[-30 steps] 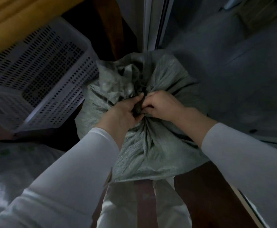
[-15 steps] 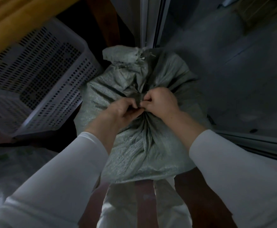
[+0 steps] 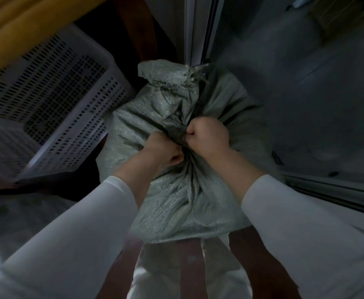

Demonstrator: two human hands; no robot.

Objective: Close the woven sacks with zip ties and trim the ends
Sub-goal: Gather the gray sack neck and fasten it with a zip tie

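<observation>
A full grey-green woven sack (image 3: 176, 203) stands on the floor in front of me, its mouth gathered into a neck with the loose top flap (image 3: 170, 83) sticking up behind. My left hand (image 3: 163, 151) and my right hand (image 3: 209, 134) are both fisted at the gathered neck (image 3: 180, 135), fingers curled tight on either side of it. Whether a zip tie runs round the neck is hidden by the hands and the dim light.
A white perforated plastic crate (image 3: 53, 117) lies tilted at the left, close to the sack. A sliding door frame (image 3: 198, 29) rises behind the sack, with its track (image 3: 328, 186) at the right. Dark red floor (image 3: 191, 268) shows between my legs.
The sack's top flap has gone from spread to bunched and upright. Both hands have closed into tight fists at the neck, and the right hand has drawn a little to the right.
</observation>
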